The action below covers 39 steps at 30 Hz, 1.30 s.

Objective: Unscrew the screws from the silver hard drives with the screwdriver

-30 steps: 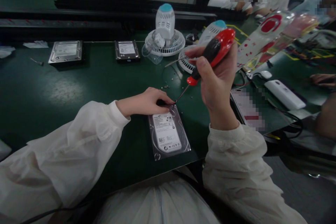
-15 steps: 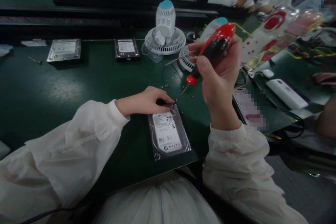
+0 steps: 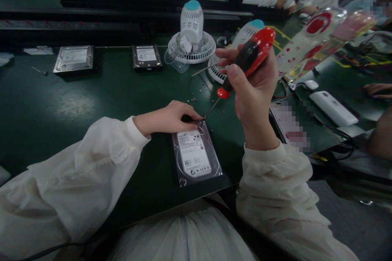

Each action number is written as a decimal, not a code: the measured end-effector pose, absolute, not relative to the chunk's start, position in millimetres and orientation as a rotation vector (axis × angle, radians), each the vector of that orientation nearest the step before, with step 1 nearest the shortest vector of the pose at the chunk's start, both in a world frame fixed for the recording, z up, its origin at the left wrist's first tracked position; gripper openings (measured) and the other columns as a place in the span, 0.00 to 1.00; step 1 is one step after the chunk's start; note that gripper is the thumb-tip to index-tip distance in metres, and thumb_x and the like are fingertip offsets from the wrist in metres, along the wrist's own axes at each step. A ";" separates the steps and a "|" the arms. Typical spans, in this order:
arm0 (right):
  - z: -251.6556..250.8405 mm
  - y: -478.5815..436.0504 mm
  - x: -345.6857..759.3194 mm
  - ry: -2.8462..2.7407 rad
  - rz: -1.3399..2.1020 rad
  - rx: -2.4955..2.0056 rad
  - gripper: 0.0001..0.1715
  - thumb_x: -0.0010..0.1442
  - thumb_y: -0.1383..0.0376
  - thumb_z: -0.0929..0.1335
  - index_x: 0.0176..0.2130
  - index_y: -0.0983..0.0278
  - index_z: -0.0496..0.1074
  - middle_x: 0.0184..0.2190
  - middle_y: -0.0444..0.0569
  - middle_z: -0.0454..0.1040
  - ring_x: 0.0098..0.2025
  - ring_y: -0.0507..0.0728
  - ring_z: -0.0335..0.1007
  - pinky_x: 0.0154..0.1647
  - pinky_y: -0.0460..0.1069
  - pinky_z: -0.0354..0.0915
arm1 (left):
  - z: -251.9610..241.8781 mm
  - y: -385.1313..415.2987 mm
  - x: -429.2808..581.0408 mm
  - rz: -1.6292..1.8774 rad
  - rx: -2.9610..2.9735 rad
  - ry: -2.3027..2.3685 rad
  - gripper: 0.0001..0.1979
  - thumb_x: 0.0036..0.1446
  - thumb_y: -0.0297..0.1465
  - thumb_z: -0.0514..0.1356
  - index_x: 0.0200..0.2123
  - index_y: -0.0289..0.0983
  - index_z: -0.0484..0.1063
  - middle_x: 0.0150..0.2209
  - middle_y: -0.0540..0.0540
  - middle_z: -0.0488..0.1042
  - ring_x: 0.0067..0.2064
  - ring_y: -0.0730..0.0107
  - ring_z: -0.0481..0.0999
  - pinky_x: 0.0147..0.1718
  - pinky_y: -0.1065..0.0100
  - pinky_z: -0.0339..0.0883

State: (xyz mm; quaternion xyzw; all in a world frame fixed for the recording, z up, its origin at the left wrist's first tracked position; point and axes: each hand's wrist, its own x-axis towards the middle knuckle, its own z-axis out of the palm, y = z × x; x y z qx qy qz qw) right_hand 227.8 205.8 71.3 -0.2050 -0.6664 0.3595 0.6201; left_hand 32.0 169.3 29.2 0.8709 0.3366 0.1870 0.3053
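A hard drive point(image 3: 196, 153) with a white label lies near the front edge of the green table point(image 3: 122, 89). My left hand point(image 3: 176, 117) grips its far end, thumb on top and fingers along the far edge. In my right hand point(image 3: 255, 85) is a red and black screwdriver point(image 3: 251, 55), held at a slant. Its thin shaft points down to the drive's far right corner, where the tip meets a small screw by my left fingertips. Several small screws point(image 3: 192, 100) are scattered beyond the drive.
Two more hard drives point(image 3: 74, 59) point(image 3: 147, 56) lie at the back. White fans point(image 3: 192, 28) stand behind my right hand. A clear bottle point(image 3: 312, 45), a phone point(image 3: 288, 124) and a white device point(image 3: 333, 108) are at right. Other people sit beyond.
The screwdriver's handle has turned a little within my right hand, and its fingers have shifted. My left hand and the drive look the same.
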 end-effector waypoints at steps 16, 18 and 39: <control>72.8 206.8 226.1 -1.507 0.800 -0.387 0.17 0.57 0.59 0.73 0.44 0.50 0.65 0.42 0.40 0.79 0.42 0.53 0.76 0.48 0.52 0.74 | 29.0 169.6 31.0 0.490 2.298 0.894 0.17 0.62 0.37 0.61 0.51 0.39 0.78 0.46 0.45 0.81 0.46 0.66 0.79 0.46 0.68 0.69; 72.9 206.0 226.0 -1.493 0.806 -0.396 0.19 0.56 0.59 0.73 0.43 0.50 0.63 0.41 0.39 0.78 0.41 0.53 0.76 0.47 0.52 0.74 | 29.2 169.7 30.5 0.488 2.288 0.888 0.17 0.62 0.37 0.61 0.52 0.40 0.78 0.47 0.46 0.81 0.46 0.66 0.79 0.45 0.68 0.69; 73.8 207.3 231.6 -1.494 0.979 -0.354 0.17 0.59 0.56 0.68 0.48 0.49 0.65 0.52 0.41 0.75 0.47 0.55 0.76 0.46 0.53 0.73 | 28.1 171.2 30.5 0.464 2.294 0.897 0.17 0.62 0.36 0.61 0.52 0.39 0.78 0.47 0.45 0.81 0.47 0.67 0.79 0.46 0.67 0.69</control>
